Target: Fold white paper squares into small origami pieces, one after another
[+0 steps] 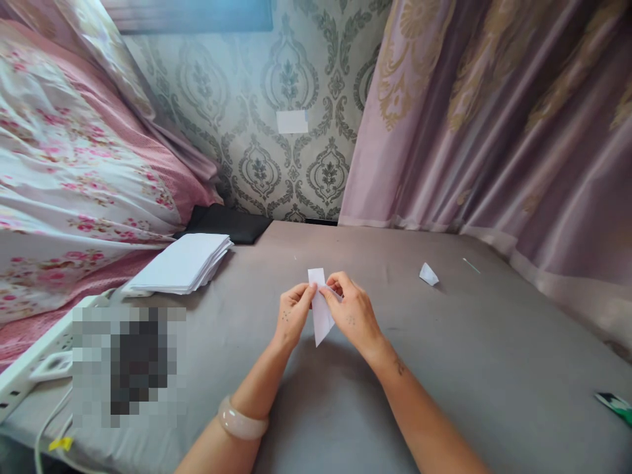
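Both of my hands pinch a folded piece of white paper [322, 319] above the middle of the grey-covered table. The paper is a narrow strip with a slanted, pointed lower end, and a flap sticks out behind my right fingers. My left hand [293, 311] grips its left edge with the thumb on top. From the right, my right hand [354, 308] holds it between thumb and curled fingers. The right fingertips are partly hidden. A pale bangle [241, 421] circles my left wrist.
A stack of white paper [182, 263] lies at the left, before a black flat item [230, 224]. A white power strip [49, 342] with cables runs along the left edge. A small folded paper [428, 274] and a thin stick [471, 265] rest at the right, a green object [617, 407] nearer.
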`<state>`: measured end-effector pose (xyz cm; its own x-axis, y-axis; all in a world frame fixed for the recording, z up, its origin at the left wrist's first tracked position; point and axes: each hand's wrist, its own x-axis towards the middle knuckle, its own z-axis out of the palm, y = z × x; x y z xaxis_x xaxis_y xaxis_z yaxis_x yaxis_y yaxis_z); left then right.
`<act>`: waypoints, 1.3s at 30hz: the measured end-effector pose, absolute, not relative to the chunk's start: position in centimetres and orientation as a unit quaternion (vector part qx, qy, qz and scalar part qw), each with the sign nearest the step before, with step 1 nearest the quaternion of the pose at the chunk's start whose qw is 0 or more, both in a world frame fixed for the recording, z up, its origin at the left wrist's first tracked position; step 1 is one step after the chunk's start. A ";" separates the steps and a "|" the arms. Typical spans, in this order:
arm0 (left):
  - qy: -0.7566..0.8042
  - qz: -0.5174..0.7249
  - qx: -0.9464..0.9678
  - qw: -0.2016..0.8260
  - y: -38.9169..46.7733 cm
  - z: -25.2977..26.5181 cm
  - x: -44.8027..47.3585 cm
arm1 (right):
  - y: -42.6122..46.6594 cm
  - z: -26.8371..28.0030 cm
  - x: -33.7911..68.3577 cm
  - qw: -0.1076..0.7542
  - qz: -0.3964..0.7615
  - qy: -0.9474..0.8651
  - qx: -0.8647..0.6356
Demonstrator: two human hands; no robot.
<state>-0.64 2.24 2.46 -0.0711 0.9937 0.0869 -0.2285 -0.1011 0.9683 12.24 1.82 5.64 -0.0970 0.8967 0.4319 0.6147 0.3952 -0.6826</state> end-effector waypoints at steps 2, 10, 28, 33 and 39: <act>0.422 0.598 0.439 0.522 2.3 2.3 -0.5 | 1.7 5.4 12.0 0.423 0.128 -0.733 -0.518; 0.361 0.677 0.312 0.561 2.8 1.9 0.0 | 1.1 4.8 11.0 0.390 -0.031 -0.782 -0.486; 0.366 0.657 0.341 0.565 2.6 2.0 0.0 | 1.5 3.8 11.0 0.306 -0.123 -0.792 -0.514; 0.361 0.653 0.350 0.567 2.5 2.1 0.1 | 1.5 3.9 11.0 0.295 -0.125 -0.791 -0.521; 0.366 0.645 0.366 0.562 2.4 2.1 0.3 | 1.6 3.8 11.1 0.336 -0.083 -0.773 -0.532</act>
<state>0.26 2.39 2.08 -0.1006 0.9931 0.0608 -0.4567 -0.1004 0.8839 11.11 1.59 3.81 -0.2079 0.7665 0.6077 0.8780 0.4201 -0.2295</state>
